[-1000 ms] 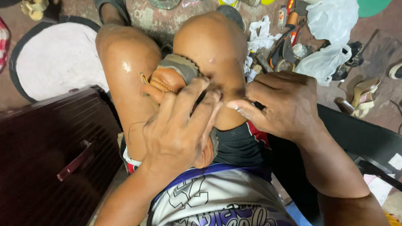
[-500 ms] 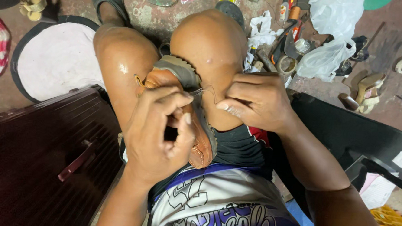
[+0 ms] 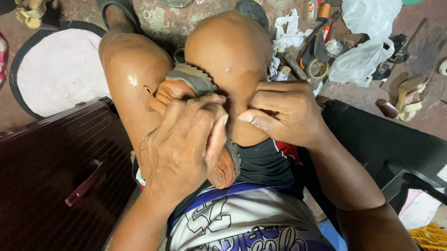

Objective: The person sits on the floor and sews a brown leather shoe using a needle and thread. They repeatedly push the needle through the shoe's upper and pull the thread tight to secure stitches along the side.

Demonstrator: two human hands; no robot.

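Note:
A tan leather shoe [image 3: 176, 90] with a grey ridged sole [image 3: 195, 78] is wedged between my two bare knees. My left hand [image 3: 186, 144] wraps over the shoe's upper, fingers curled down across it. Against the inside of the right knee, my right hand [image 3: 281, 112] has its fingers pinched together beside the shoe's edge. What those fingers pinch is too small to make out. The heel end of the shoe [image 3: 226, 172] shows under my left wrist.
A dark ribbed case with a handle [image 3: 39, 181] lies at my left. A round white mat [image 3: 56, 76] sits on the floor beyond it. Tools, tape, plastic bags [image 3: 364, 56] and loose sandals [image 3: 406, 98] litter the floor ahead. A black seat [image 3: 388, 141] is at right.
My left hand closed over the shoe and shifted slightly down. My right hand drew in from an open spread to a pinch at the shoe's edge.

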